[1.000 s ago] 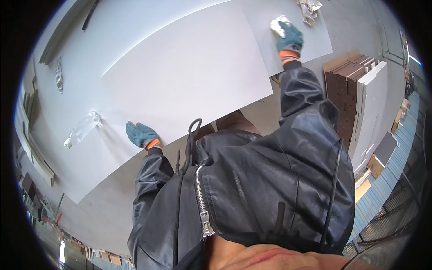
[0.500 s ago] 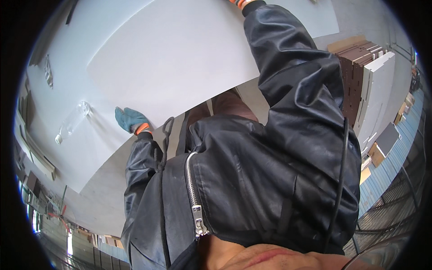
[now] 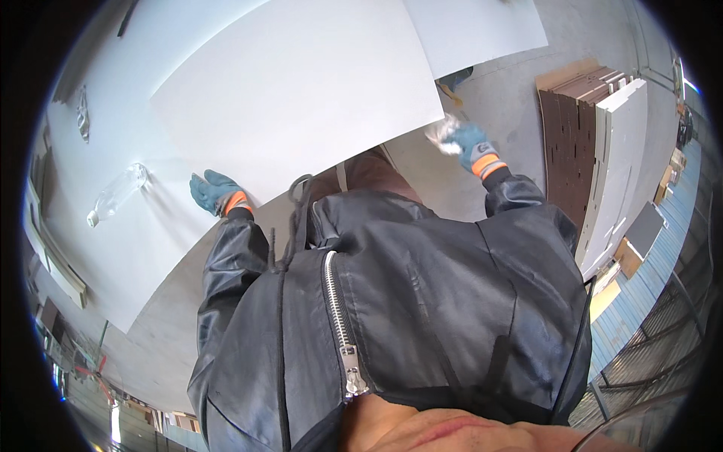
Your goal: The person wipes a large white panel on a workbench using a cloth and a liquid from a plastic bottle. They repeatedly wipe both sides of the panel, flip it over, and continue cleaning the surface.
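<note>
A large white panel [image 3: 301, 83] lies flat in front of me on a bigger pale sheet or table surface. Gloved in blue-green with an orange cuff, my left hand [image 3: 218, 193] rests by the panel's near left corner, its fingers stretched out and holding nothing. My right hand [image 3: 471, 146], in a matching glove, is off the panel's right corner. Its fingers are closed on a crumpled whitish rag [image 3: 444, 135], slightly blurred, over the grey floor.
A clear plastic bottle [image 3: 117, 197] lies on its side to the left, with a crumpled clear wrapper [image 3: 83, 114] beyond it. Another white sheet [image 3: 482, 30] sits far right. Stacked brown boards [image 3: 565, 143] and white boards [image 3: 619, 166] stand on the right.
My right hand has come back from the far side of the panel to its near right corner, and the rag now shows. My left hand stays almost in place.
</note>
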`<state>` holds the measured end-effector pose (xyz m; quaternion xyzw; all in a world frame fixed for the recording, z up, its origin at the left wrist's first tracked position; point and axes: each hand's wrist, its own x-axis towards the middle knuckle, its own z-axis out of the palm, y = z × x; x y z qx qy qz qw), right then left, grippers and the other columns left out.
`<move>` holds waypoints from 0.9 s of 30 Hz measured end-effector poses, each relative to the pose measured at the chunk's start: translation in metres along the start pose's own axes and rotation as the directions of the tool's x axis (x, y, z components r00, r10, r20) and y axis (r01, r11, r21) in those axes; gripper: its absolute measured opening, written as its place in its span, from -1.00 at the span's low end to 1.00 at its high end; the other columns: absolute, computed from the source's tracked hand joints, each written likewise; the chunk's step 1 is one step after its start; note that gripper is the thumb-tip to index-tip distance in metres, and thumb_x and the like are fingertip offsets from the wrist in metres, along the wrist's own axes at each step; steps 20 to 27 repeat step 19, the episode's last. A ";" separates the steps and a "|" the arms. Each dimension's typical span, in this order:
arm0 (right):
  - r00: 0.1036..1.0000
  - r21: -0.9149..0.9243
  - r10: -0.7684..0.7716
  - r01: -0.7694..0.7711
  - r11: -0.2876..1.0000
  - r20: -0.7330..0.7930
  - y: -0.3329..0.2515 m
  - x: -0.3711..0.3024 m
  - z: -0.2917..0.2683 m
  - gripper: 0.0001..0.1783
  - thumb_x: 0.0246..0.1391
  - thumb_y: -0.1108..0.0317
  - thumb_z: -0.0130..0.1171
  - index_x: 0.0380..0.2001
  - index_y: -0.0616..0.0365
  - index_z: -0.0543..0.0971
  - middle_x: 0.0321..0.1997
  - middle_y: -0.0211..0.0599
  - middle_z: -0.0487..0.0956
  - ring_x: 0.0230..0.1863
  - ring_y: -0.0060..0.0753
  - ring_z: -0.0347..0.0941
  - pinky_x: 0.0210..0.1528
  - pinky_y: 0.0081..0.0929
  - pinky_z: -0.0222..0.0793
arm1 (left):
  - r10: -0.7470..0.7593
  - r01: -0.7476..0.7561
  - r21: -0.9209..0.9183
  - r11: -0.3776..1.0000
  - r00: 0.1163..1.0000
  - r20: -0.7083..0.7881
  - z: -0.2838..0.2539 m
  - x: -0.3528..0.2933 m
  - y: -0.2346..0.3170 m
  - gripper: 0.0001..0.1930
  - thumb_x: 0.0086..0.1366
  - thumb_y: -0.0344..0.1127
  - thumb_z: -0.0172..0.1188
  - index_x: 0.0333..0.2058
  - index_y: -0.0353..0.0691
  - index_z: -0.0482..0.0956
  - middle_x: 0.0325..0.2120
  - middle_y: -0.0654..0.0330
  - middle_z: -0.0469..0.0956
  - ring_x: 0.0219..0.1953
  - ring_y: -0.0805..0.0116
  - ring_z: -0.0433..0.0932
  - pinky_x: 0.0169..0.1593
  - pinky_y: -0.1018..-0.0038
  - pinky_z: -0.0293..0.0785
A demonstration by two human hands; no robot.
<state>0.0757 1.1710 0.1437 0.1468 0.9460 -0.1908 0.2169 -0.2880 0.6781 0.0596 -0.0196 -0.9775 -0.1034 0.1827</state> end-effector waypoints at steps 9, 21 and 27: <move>0.845 0.062 0.302 -0.307 0.950 -0.441 0.039 -0.004 -0.074 -0.70 -0.02 0.30 0.25 -0.17 -0.20 0.74 -0.06 -0.20 0.68 -0.04 -0.06 0.59 0.00 -0.22 0.53 | -0.031 0.032 -0.025 0.999 0.999 0.043 0.000 0.002 -0.014 -0.52 0.40 -0.07 0.17 0.05 -0.42 0.58 0.14 -0.24 0.48 0.20 -0.12 0.47 0.29 0.12 0.39; 0.807 -0.047 0.160 -0.226 0.973 -0.569 0.039 0.256 -0.148 -0.38 0.04 0.22 0.33 0.24 -0.27 0.51 0.41 -0.13 0.38 0.39 -0.01 0.29 0.42 -0.15 0.26 | -0.516 0.459 0.236 0.856 0.746 0.421 -0.036 0.004 -0.039 -0.48 0.31 0.14 0.20 -0.15 -0.30 0.68 -0.04 -0.20 0.64 -0.05 -0.15 0.63 0.07 0.16 0.55; 0.807 -0.047 0.160 -0.226 0.973 -0.569 0.039 0.256 -0.148 -0.38 0.04 0.22 0.33 0.24 -0.27 0.51 0.41 -0.13 0.38 0.39 -0.01 0.29 0.42 -0.15 0.26 | -0.516 0.459 0.236 0.856 0.746 0.421 -0.036 0.004 -0.039 -0.48 0.31 0.14 0.20 -0.15 -0.30 0.68 -0.04 -0.20 0.64 -0.05 -0.15 0.63 0.07 0.16 0.55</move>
